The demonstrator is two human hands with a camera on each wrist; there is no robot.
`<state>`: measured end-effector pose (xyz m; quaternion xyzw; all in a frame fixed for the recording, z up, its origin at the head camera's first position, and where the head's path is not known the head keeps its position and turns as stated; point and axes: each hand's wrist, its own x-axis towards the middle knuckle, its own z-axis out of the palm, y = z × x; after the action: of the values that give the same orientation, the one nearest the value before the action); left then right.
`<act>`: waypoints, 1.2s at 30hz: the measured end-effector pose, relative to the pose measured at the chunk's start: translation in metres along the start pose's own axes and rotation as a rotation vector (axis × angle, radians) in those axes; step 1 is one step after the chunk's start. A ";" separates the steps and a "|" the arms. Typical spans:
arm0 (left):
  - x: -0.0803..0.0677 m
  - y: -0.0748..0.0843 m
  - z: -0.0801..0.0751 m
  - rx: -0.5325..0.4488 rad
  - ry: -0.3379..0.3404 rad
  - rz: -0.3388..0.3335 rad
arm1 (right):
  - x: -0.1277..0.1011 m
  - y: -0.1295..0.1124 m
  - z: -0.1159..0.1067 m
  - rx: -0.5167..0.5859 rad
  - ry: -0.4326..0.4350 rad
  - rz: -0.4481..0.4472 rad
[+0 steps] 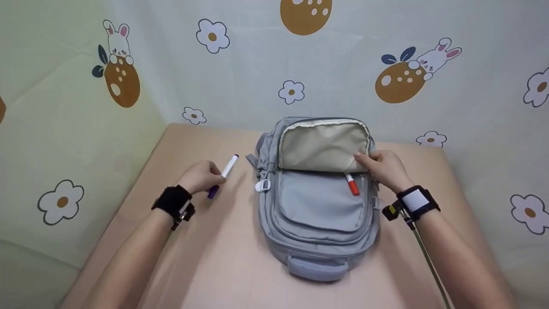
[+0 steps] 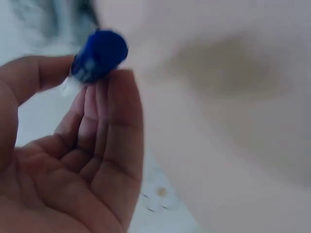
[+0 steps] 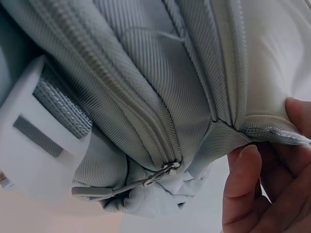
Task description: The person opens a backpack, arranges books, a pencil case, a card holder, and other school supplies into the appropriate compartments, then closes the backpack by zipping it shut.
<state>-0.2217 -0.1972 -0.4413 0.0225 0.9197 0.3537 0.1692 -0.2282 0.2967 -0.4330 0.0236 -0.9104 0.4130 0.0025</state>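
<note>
A grey backpack (image 1: 319, 201) lies on the table with its front pocket flap (image 1: 324, 146) folded back, pale lining showing. My right hand (image 1: 386, 167) pinches the flap's right edge; in the right wrist view the thumb and fingers grip the zippered edge (image 3: 277, 130). A marker with a red cap (image 1: 353, 187) pokes out from under the flap onto the pocket front, its other end hidden. Left of the backpack, my left hand (image 1: 200, 177) pinches a white marker (image 1: 230, 165) between thumb and fingertips. This marker's cap (image 2: 102, 54) looks blue in the left wrist view, purple from the head.
The pinkish table (image 1: 223, 257) runs under both arms. A hanging cloth (image 1: 253, 64) with rabbits and flowers closes off the back and sides. A white buckle (image 1: 263, 185) sits on the backpack's left side, and a carry handle (image 1: 317, 269) faces me.
</note>
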 end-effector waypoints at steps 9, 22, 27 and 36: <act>-0.047 0.090 0.048 -0.045 -0.386 0.276 | -0.001 -0.003 -0.004 0.019 -0.022 0.027; -0.004 0.180 0.125 0.501 0.009 0.557 | 0.000 -0.002 0.000 -0.040 0.017 -0.029; 0.006 0.189 0.142 0.624 0.159 0.627 | 0.001 -0.005 0.000 -0.052 0.022 -0.029; 0.018 0.204 0.173 0.852 0.351 0.668 | 0.000 -0.008 -0.002 -0.055 0.013 -0.010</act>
<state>-0.1984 0.0699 -0.4323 0.3193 0.9384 -0.0156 -0.1312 -0.2274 0.2930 -0.4255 0.0252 -0.9213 0.3880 0.0111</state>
